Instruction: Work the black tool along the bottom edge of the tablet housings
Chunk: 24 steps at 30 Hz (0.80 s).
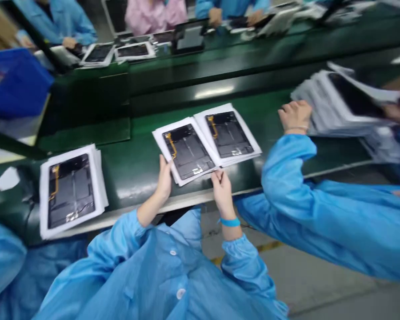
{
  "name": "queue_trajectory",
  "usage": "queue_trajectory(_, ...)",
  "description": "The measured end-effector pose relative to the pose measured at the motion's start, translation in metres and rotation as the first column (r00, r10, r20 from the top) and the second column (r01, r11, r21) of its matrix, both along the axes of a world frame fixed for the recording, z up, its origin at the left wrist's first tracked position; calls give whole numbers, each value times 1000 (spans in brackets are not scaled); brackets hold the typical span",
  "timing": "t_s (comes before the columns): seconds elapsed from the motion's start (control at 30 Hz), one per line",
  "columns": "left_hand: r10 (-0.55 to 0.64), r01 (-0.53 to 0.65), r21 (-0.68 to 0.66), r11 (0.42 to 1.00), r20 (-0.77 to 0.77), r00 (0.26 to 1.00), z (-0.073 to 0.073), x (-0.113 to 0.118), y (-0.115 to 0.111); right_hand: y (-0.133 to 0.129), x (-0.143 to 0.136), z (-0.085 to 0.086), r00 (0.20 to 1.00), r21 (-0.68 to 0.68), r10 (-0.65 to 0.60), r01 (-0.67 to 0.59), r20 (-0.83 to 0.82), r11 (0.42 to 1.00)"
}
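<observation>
Two dark tablet back covers (188,153), each with an orange flex cable and framed in white sheets, lie side by side before me; the other tablet back cover (229,135) is on the right. My left hand (164,181) grips the left edge of the left white-framed cover, its fingers partly hidden beneath. At that cover's near right corner, my right hand (222,189) is closed in a pinch on the white edge. A blue band circles my right wrist.
A white-framed stack with a tablet back cover (71,191) on top stands at left. On the right, a co-worker's hand (296,116) rests beside a tall pile of white-framed tablets (333,100). A blue bin (18,82) is at far left. Several people sit across the green bench (126,178).
</observation>
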<state>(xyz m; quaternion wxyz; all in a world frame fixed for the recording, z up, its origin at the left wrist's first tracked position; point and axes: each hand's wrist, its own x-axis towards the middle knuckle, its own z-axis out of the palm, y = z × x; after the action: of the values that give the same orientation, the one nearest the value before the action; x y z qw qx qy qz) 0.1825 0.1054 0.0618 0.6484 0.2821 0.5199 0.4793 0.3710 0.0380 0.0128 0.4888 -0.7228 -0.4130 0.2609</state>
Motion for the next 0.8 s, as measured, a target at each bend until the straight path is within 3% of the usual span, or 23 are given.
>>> queue_trajectory(0.1,22,-4,123,992,-144,989,9,-15,29,-20,2,15,1000,42,-1,1,16,999)
queue_trajectory(0.2,-3,62,208,976,-273,962,31,-12,73,-15,16,39,998,70,-17,13,66,997)
queue_trajectory(0.33,-123,256,250,934,-446,886,60,27,146,49,68,81,984,29,-82,79,159,996)
queue_trajectory(0.43,-253,466,245,850,-586,769,69,71,195,109,118,102,964,-96,-137,162,228,982)
queue_trajectory(0.53,-321,617,176,767,-728,606,65,112,232,148,158,101,960,-249,-119,184,254,951)
queue_trajectory(0.67,-375,706,1,708,-847,378,45,149,268,166,183,79,964,-379,-78,174,256,909)
queue_trajectory(0.73,-382,714,-52,698,-871,310,35,161,282,170,187,69,963,-392,-63,167,263,905)
queue_trajectory(0.8,-367,719,-50,693,-883,293,26,169,291,174,189,61,963,-399,-49,155,264,904)
